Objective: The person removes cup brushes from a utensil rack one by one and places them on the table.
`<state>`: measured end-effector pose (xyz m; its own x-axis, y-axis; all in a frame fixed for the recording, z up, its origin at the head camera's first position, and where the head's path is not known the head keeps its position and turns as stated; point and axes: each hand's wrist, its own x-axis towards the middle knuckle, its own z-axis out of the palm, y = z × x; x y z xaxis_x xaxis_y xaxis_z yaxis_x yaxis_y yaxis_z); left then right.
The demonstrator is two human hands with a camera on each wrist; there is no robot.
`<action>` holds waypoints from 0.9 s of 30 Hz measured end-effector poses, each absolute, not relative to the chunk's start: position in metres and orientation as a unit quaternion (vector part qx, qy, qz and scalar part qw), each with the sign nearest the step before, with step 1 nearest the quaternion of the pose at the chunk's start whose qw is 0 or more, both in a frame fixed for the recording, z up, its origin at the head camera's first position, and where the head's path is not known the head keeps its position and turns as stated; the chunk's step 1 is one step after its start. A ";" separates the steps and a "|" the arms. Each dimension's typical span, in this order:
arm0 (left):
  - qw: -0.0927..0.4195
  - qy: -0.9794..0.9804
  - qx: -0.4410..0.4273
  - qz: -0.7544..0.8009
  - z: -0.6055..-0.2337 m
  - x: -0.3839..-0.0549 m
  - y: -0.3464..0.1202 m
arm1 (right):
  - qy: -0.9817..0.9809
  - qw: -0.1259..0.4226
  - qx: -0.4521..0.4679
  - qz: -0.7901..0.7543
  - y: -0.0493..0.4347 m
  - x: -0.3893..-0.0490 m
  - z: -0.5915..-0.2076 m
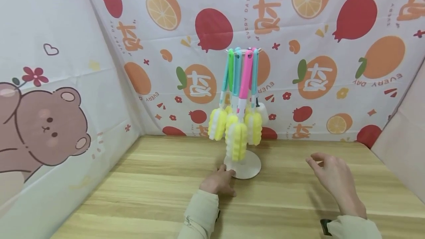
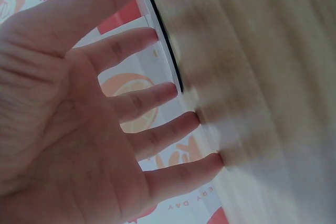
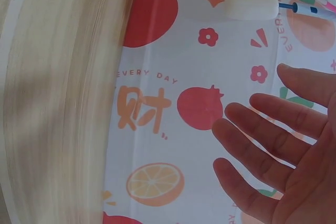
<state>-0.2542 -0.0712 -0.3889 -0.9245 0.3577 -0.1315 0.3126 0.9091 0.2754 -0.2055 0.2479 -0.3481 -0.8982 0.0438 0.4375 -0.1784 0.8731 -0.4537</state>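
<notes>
Several sponge bottle brushes hang by their handles from a white rack (image 1: pixel 249 169) with a round base. In front is a pink-handled brush (image 1: pixel 246 76) with a yellow and white sponge head; green and teal handles cluster around it. Behind them shows a white brush head (image 3: pixel 252 3), clearest in the right wrist view. My left hand (image 1: pixel 218 182) is at the front left of the base, fingers extended, fingertips at the rim and tabletop. To the right of the rack my right hand (image 1: pixel 337 180) hovers above the table, holding nothing, its fingers loosely spread in the right wrist view.
The rack stands on a wood-grain table (image 1: pixel 149 191). Behind it hangs a fruit-print cloth (image 1: pixel 159 47), close to the brushes. A white cloth with a printed bear (image 1: pixel 53 128) closes the left side, and a pale cloth (image 1: pixel 406 121) the right.
</notes>
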 end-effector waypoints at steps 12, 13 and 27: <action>0.114 0.967 0.169 0.151 -0.388 -0.257 -0.072 | -0.941 0.218 0.044 0.257 0.248 -0.208 -0.349; 0.115 0.967 0.168 0.151 -0.387 -0.258 -0.072 | -0.941 0.215 0.045 0.257 0.248 -0.209 -0.348; 0.119 0.971 0.168 0.119 -0.386 -0.261 -0.070 | -0.943 0.200 0.041 0.263 0.243 -0.210 -0.346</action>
<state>-0.2606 -0.0697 -0.3855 -0.9155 0.3539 -0.1913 0.2970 0.9153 0.2719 -0.2100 0.2431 -0.3458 -0.9166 0.0282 0.3987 -0.1821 0.8584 -0.4796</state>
